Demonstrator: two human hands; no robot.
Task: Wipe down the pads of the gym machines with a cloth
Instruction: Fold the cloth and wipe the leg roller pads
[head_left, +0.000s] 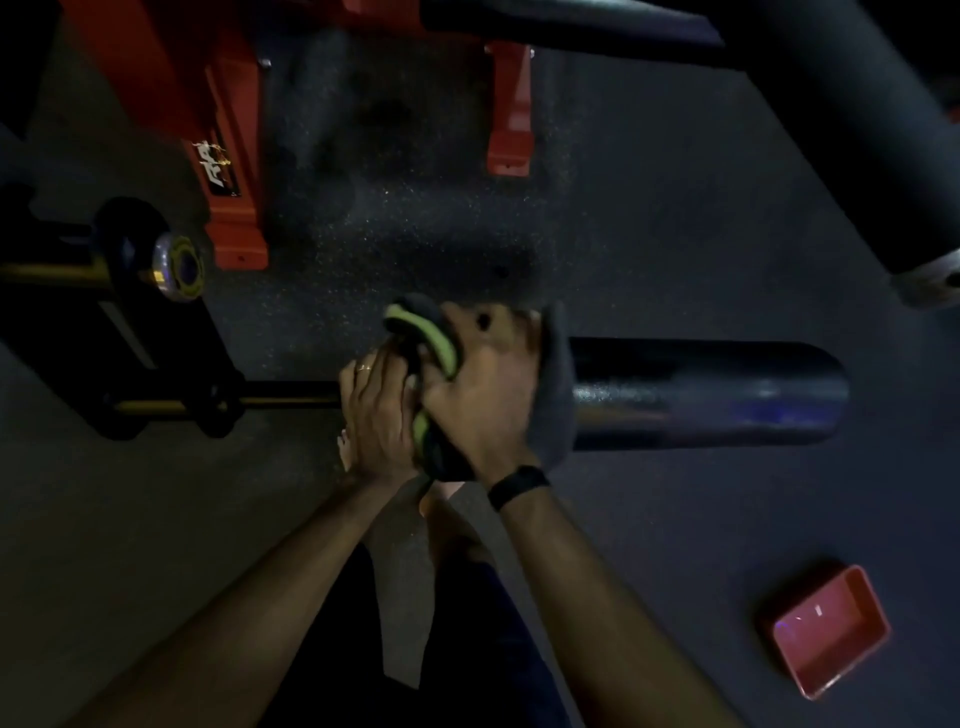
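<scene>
Grey-and-green cloth (558, 395) wraps the left end of the black roller pad (711, 392), and your right hand (480, 400) grips it there, fingers curled over. Your left hand (376, 415) clasps the bunched cloth just beside. You're mid-wipe, I'd say; next, slide right along the pad.

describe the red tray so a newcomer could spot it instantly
Start at the long black cylindrical foam roller pad running across the middle, which both hands are wiping. Drop to the dark speckled rubber floor below its right end: the small red rectangular plastic tray sits there alone, open-topped, the only red thing not part of a machine frame.
</scene>
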